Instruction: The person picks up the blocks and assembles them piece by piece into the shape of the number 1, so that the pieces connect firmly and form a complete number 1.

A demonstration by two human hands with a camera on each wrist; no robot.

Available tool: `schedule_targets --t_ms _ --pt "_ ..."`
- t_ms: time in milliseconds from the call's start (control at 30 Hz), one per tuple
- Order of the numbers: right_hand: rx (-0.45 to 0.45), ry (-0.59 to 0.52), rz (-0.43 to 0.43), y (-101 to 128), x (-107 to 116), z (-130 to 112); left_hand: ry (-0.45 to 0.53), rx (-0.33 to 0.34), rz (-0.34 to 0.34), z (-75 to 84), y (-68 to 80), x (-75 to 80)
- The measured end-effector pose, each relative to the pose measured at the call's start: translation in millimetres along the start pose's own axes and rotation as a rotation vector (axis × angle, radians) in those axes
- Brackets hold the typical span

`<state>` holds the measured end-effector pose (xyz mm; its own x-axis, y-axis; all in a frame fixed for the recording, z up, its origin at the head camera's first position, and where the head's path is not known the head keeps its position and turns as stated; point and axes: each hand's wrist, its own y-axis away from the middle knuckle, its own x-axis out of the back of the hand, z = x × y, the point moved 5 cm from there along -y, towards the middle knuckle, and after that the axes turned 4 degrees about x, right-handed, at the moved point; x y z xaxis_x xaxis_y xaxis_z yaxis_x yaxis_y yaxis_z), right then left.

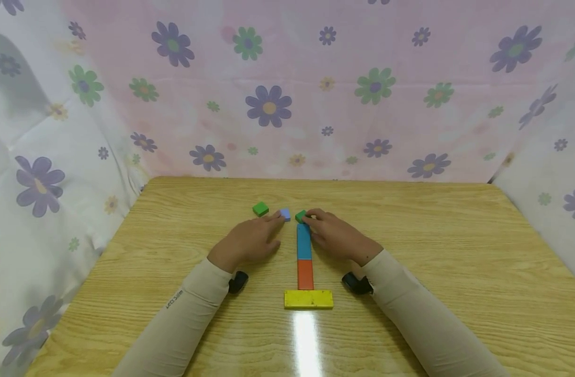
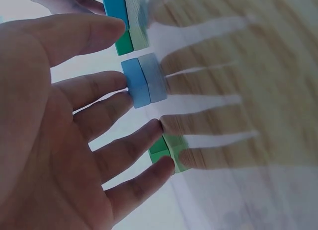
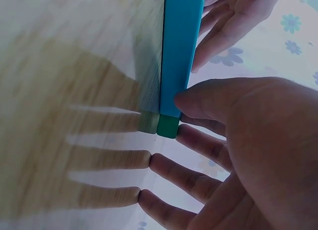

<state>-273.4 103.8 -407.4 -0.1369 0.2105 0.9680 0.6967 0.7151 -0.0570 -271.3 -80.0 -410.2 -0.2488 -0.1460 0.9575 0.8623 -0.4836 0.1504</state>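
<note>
My left hand [image 1: 249, 238] touches a small lavender-blue block [image 1: 285, 214] with straight fingertips, its thumb held apart. In the left wrist view, two fingertips meet that block's [image 2: 135, 83] side; the other two are beside a green block [image 2: 159, 149]. My right hand [image 1: 339, 235] has its fingers at a small darker green block [image 1: 301, 216]. In the right wrist view, the thumb tip is against the long blue block [image 3: 180, 56] and a finger touches the dark green block [image 3: 168, 126] at its end. A red-orange block [image 1: 305, 275] continues the blue one toward me.
A yellow bar [image 1: 308, 299] lies crosswise at the near end of the red-orange block. The lighter green block [image 1: 261, 209] sits left of the lavender-blue one. All rest on a wood-grain table [image 1: 433, 251], with a flowered cloth [image 1: 315, 125] behind.
</note>
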Motion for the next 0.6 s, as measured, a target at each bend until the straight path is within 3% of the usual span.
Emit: schedule_targets --t_ms 233,600 --pt "-0.006 0.005 0.003 -0.7 -1.5 2.5 -0.049 -0.041 0.046 2.2 1.1 2.5" --pt "-0.007 -0.006 -0.011 -0.5 -0.5 0.3 -0.037 -0.074 0.081 5.8 2.2 7.8"
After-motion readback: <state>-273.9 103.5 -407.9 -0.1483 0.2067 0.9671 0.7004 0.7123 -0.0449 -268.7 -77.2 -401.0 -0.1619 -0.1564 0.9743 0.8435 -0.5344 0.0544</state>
